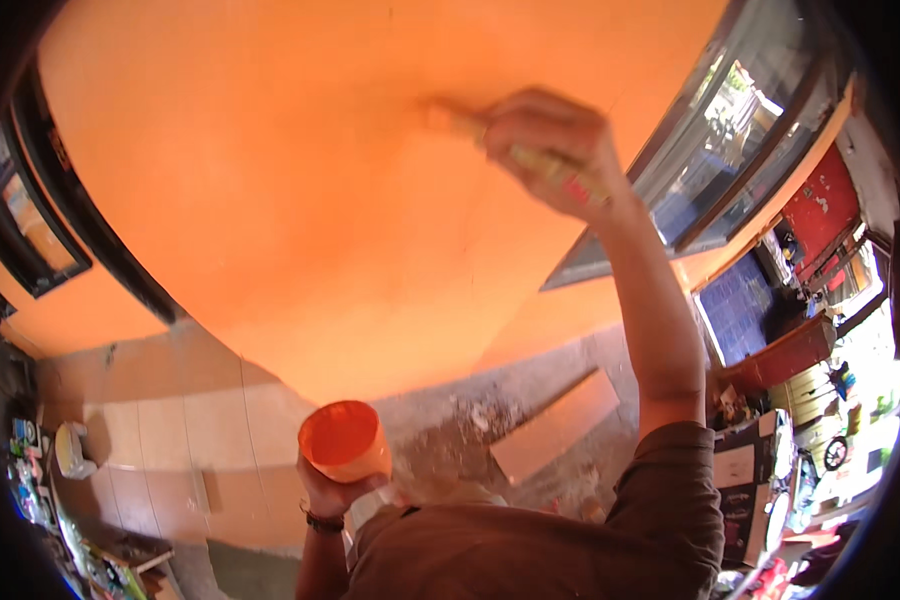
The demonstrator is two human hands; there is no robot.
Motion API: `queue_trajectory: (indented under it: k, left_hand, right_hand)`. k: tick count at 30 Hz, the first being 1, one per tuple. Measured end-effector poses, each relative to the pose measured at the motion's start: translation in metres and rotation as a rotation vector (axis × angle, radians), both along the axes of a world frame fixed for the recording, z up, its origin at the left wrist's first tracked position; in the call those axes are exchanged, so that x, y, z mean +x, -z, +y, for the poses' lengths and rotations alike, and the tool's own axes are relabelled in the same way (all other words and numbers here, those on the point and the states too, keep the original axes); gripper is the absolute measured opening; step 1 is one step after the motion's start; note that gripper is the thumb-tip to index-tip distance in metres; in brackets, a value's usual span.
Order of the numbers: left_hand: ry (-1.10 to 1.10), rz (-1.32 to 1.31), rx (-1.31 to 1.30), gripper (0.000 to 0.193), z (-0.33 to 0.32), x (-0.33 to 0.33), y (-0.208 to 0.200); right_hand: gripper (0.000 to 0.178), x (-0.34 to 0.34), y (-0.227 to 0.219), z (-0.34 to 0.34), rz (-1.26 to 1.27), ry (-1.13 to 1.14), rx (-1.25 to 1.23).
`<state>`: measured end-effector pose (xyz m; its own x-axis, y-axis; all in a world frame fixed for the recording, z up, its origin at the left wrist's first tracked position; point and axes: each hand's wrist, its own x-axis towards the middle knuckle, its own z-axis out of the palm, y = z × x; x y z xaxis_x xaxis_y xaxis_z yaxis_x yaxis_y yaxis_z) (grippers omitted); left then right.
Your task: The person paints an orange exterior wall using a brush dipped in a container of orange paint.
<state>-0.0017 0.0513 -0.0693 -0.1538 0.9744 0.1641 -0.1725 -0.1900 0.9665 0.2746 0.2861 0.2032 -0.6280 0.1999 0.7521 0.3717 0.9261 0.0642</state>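
My right hand (555, 150) is raised high against the orange wall (300, 200) and grips a paintbrush (460, 122), whose bristle end points left and touches the painted surface. The brush is blurred. My left hand (328, 492) is low, near my chest, and holds an orange plastic cup (345, 440) of orange paint from below. A dark band is on that wrist.
A window with a dark frame (740, 140) is to the right of the wall, another dark-framed opening (40, 230) to the left. Below lie a tiled floor (170, 420), grey rubble and a flat board (555, 425). Cluttered goods fill the right edge.
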Motion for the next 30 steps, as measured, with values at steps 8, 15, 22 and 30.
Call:
queue_trajectory:
  k: [8,15,22,30]
  left_hand:
    - [-0.049,-0.007,0.119,0.083,0.009,0.004,-0.012]
    - [-0.209,-0.106,0.051,0.074,0.029,0.002,-0.012]
    - [-0.183,-0.162,0.054,0.087,0.075,0.035,-0.023]
    - [-0.157,-0.236,0.155,0.083,0.085,0.068,-0.061]
  right_hand:
    - [0.029,-0.029,0.089,-0.016,0.218,0.233,0.302]
    - [0.018,-0.001,0.147,0.003,-0.069,-0.212,-0.24]
    - [0.018,0.016,-0.255,0.02,-0.146,-0.017,-0.219]
    - [0.011,-0.006,-0.465,-0.008,0.201,0.06,0.274]
